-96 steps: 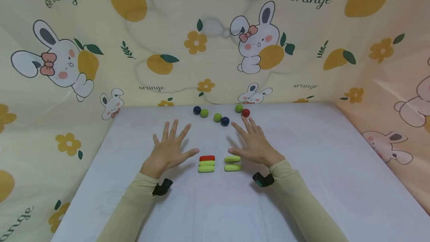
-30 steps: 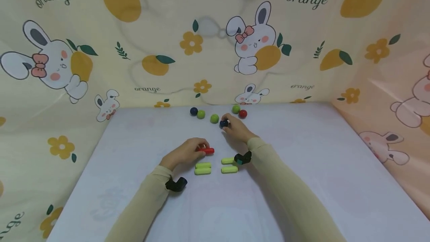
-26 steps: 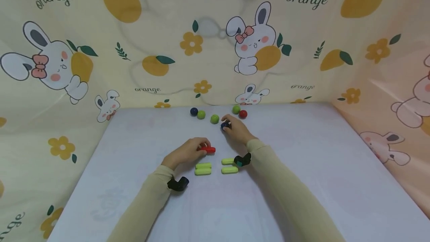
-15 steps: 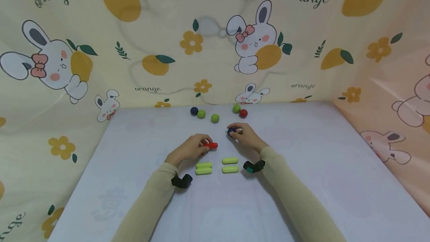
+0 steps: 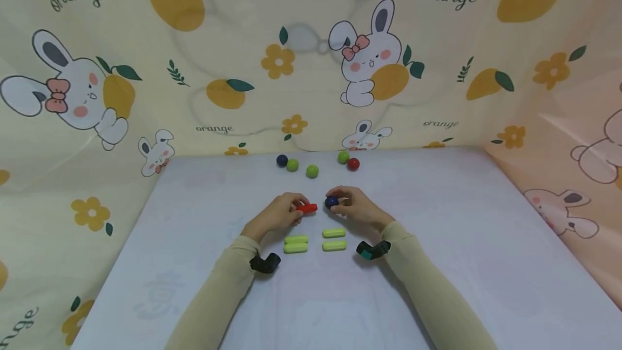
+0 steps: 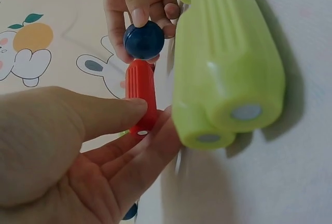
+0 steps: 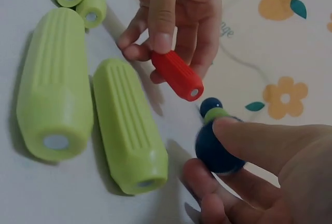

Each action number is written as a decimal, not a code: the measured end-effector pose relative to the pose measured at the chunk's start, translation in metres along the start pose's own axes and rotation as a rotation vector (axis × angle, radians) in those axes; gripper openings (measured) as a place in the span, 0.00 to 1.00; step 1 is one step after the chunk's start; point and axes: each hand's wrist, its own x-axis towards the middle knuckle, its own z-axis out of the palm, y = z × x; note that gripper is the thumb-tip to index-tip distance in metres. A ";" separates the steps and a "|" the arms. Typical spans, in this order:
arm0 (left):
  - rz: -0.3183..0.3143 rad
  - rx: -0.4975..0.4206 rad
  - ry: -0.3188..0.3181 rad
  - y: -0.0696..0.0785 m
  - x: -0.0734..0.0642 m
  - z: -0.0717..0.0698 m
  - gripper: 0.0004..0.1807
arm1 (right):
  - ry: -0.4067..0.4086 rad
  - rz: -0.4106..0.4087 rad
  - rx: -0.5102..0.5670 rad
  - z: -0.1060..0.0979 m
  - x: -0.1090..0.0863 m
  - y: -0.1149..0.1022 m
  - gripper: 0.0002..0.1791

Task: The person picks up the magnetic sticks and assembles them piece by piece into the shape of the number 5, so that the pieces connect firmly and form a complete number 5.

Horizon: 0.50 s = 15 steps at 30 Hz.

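Hands meet just above the middle of the pale lilac table (image 5: 194, 220), and we look down on them from the head view. Our left hand (image 5: 277, 215) pinches a short red ribbed plastic rod (image 5: 307, 208) between thumb and curled fingers, gripping one end so that the free end points right. Our right hand (image 5: 357, 208) pinches a dark blue glossy ball (image 5: 331, 202) between thumb and fingertips. The ball sits right at the rod's free end; in the left wrist view the two appear to touch, while in the right wrist view a small gap shows between them, so we cannot tell for certain.

Just below the hands, four light green ribbed plastic rods lie flat on the table in two stacked pairs: a left pair (image 5: 296, 244) and a right pair (image 5: 333, 239), close to each other but apart. None of them is touched by either hand.

Near the far edge of the table rest five more small balls: a second dark blue ball (image 5: 282, 160), a green ball (image 5: 292, 165) touching it, another green ball (image 5: 312, 171) a little nearer to us, then a third green ball (image 5: 343, 157) beside a red ball (image 5: 353, 164).

A cream cloth printed with rabbits and oranges (image 5: 146, 69) hangs around the table.
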 end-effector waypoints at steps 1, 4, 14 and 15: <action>0.006 -0.001 -0.001 0.001 0.000 0.000 0.16 | -0.005 -0.001 0.000 0.001 -0.001 -0.001 0.23; 0.016 -0.005 -0.004 0.002 -0.001 0.000 0.16 | -0.018 -0.017 -0.003 0.003 -0.002 -0.002 0.22; 0.047 0.046 -0.004 0.004 0.001 0.002 0.15 | -0.050 -0.082 -0.028 0.008 -0.001 -0.002 0.20; 0.047 0.048 -0.003 0.004 0.001 0.002 0.15 | -0.054 -0.082 -0.031 0.008 0.000 -0.001 0.21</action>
